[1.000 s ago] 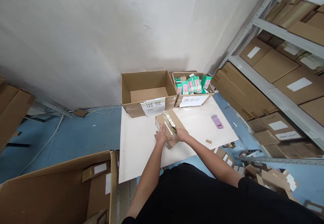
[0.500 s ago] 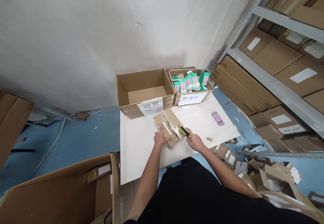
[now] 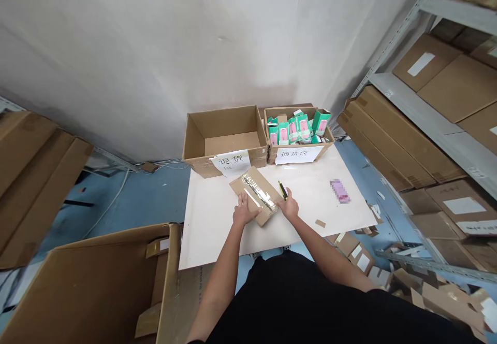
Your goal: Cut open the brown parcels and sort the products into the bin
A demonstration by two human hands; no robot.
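A small taped cardboard box (image 3: pixel 256 191) lies at a slant on the white table. Shiny clear tape runs along its top, with a dark line beneath part of it. My left hand (image 3: pixel 244 211) grips the box's near left part, thumb spread over the top. At the box's right edge is my right hand (image 3: pixel 289 207), closed around a yellow-and-black utility knife (image 3: pixel 282 190). The knife sticks up and away from me, beside the box rather than over the tape. Whether its blade is out, I cannot make out.
Behind stand an open carton (image 3: pixel 233 141) and another carton (image 3: pixel 298 155) full of green-and-pink packages, both with handwritten paper signs. A blurred purple item (image 3: pixel 339 191) and a cardboard scrap (image 3: pixel 320 223) lie on the table (image 3: pixel 205 225). A big carton (image 3: pixel 97 282) is at left, shelving (image 3: pixel 419 105) at right.
My right hand has brought the knife off the tape to the box's right side, and its fingers now touch the box. The box has turned slightly. My view has shifted a little left.
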